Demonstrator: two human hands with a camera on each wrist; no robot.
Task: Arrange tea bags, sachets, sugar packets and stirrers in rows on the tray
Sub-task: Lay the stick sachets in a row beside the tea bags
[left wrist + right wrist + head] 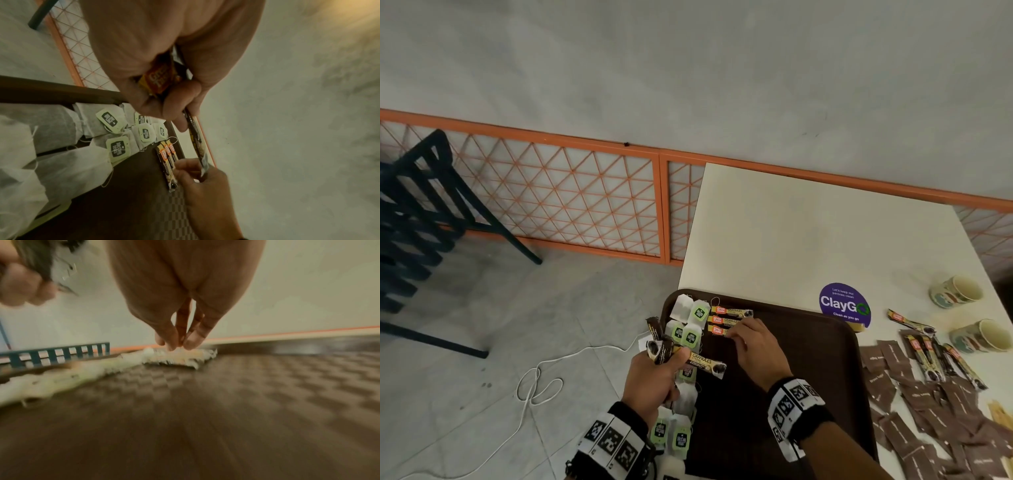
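A brown tray (pixel 808 342) lies on the white table. Tea bags (pixel 690 329) with green tags run down its left edge. Three coffee stick sachets (pixel 729 312) lie in a row at its far left. My right hand (pixel 732 337) pinches the nearest of them (pixel 717 331) with bunched fingertips (pixel 179 342) against the tray (pixel 246 402). My left hand (pixel 664 363) hovers over the tea bags and grips a bunch of coffee sachets (pixel 705 360). In the left wrist view that bunch (pixel 158 79) sits in my fist, above the tea bags (pixel 119 147).
Brown sugar packets (pixel 928 404) and more coffee sachets (pixel 941 356) are scattered on the table right of the tray. Two paper cups (pixel 957 291) stand at the right edge, beside a purple sticker (pixel 846 305). A dark chair (pixel 414 222) and a white cable (pixel 534 380) are on the floor to the left.
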